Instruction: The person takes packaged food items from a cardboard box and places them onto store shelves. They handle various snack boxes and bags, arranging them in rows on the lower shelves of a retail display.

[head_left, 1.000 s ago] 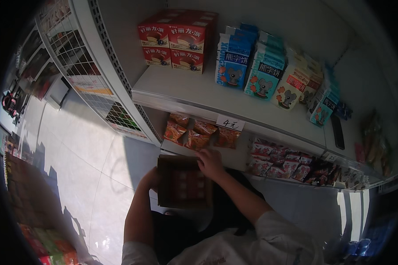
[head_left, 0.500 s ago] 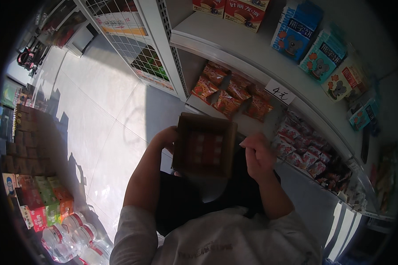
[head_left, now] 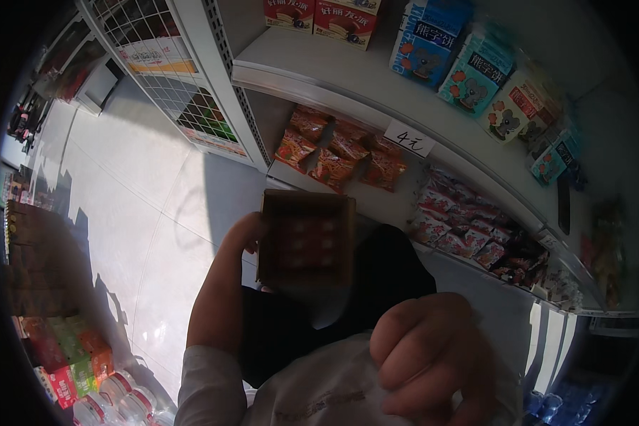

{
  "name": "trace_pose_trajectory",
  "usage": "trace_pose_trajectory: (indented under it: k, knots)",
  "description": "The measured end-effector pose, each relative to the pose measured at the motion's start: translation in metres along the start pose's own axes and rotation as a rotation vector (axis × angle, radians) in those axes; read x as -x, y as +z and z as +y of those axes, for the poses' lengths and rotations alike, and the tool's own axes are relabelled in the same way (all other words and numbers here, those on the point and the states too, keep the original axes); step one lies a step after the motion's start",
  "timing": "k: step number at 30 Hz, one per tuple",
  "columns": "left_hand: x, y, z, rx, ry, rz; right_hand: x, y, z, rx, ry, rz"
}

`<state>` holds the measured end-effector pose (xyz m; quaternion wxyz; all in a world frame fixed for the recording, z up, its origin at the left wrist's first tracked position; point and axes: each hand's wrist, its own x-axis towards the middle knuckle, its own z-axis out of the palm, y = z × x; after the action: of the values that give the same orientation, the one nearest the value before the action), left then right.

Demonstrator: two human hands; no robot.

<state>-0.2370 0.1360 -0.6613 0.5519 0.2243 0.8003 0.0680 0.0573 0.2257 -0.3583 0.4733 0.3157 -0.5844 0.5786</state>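
My left hand (head_left: 248,231) grips the left side of an open-topped cardboard box (head_left: 307,201) in front of my body. Red items with pale patches (head_left: 304,245) lie in the dim bottom of the box; their kind is too dark to tell. Large and near at the lower right is my right hand (head_left: 429,348), raised away from the box with its fingers curled in. Whatever those fingers may hold is hidden. Beyond the box, several orange snack packets (head_left: 337,153) lie on the lower shelf, and pink-and-white packets (head_left: 468,220) are heaped to their right.
A curved upper shelf (head_left: 319,78) carries red boxes (head_left: 344,21) and blue and teal cookie packs (head_left: 476,74). A white price card (head_left: 409,138) hangs on its edge. A wire-mesh rack (head_left: 163,67) stands far left. Stacked cartons (head_left: 42,263) and bottles (head_left: 113,397) line the left side.
My right hand has moved from beside the box down toward me and up close to the view. The left hand still holds the box. The view has shifted slightly.
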Motion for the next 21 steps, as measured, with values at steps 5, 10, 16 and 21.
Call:
trace_pose_trajectory:
  k: [5,10,16,21]
  knots:
    - [-0.007,0.000,0.004,0.006,0.013,-0.014,-0.003,-0.013,-0.004,0.288,-0.028,-0.126]
    - [0.003,-0.001,-0.001,-0.052,0.017,-0.047,-0.050,-0.117,0.020,1.196,0.058,-0.148]
    - [-0.006,0.006,0.025,-0.061,0.057,-0.085,-0.112,-0.264,0.057,2.395,0.189,-0.280]
    - [0.006,0.006,0.012,-0.033,0.084,-0.023,-0.126,-0.273,0.086,2.391,0.418,-0.428]
